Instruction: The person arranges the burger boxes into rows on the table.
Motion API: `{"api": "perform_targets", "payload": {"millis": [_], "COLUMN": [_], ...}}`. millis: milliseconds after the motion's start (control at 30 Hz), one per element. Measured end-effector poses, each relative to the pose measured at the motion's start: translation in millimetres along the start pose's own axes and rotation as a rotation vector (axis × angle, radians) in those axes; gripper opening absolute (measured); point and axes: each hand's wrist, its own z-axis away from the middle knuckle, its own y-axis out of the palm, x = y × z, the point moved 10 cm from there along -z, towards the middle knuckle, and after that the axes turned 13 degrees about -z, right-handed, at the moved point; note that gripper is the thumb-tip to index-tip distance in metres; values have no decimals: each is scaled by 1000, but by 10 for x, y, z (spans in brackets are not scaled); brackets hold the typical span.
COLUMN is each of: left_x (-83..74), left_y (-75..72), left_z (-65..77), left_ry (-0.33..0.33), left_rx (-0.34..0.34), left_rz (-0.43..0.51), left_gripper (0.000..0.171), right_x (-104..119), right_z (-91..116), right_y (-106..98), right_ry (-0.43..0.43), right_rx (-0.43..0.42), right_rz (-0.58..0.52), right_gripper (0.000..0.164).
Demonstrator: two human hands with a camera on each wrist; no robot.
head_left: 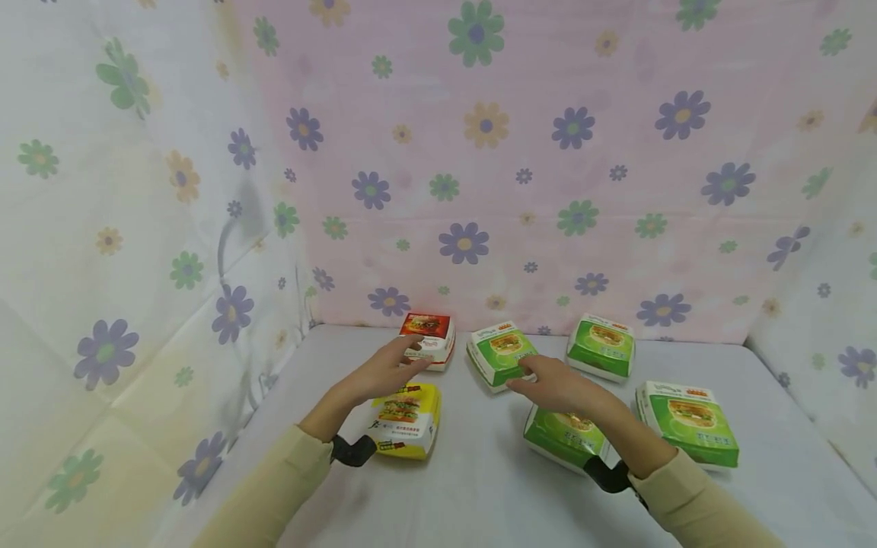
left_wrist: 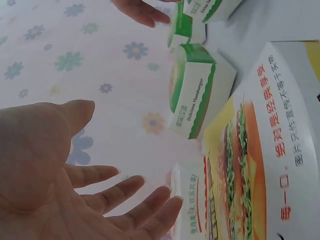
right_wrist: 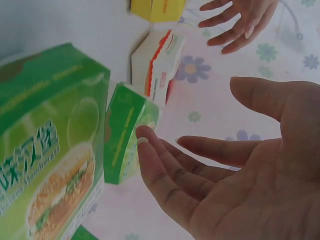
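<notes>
The left hand (head_left: 384,373) is shown above the white counter (head_left: 473,472), between a square yellow-and-white burger carton (head_left: 407,415) of printed card and, behind it, a square red-and-white burger carton (head_left: 428,327). The right hand (head_left: 558,384) is placed over a green-and-white burger carton (head_left: 563,441), partly hidden by it, and beside a tilted green-and-white carton (head_left: 496,350) at the middle. In both hands the fingers (left_wrist: 142,208) are spread and gently bent, with nothing held (whether the middle carton is brushed by the right fingertips cannot be told). Further green-and-white cartons are set at the rear right (head_left: 603,350) and far right (head_left: 692,422). Should a carton be lifted, a grip on opposite side walls is judged best, with light, even pressure, since thin card would probably be dented; neighbouring cartons should be cleared by the forearms.
</notes>
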Motion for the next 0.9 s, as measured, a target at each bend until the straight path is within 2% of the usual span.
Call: {"api": "perform_targets", "payload": {"millis": [233, 500, 667, 900], "left_x": [-96, -237, -295, -301], "left_y": [88, 165, 303, 518], "left_z": [-185, -462, -589, -752], "left_ry": [-6, -22, -74, -132], "left_rx": [35, 32, 50, 81], "left_rz": [49, 81, 129, 162], "left_gripper": [70, 69, 71, 79], "right_x": [-83, -192, -285, -376], "right_z": [-22, -153, -295, -470], "right_y": [-205, -349, -402, -401], "right_ry": [5, 65, 89, 119], "right_rx": [-20, -52, -62, -24], "right_rz": [9, -73, -71, -97], "right_gripper": [58, 60, 63, 64]}}
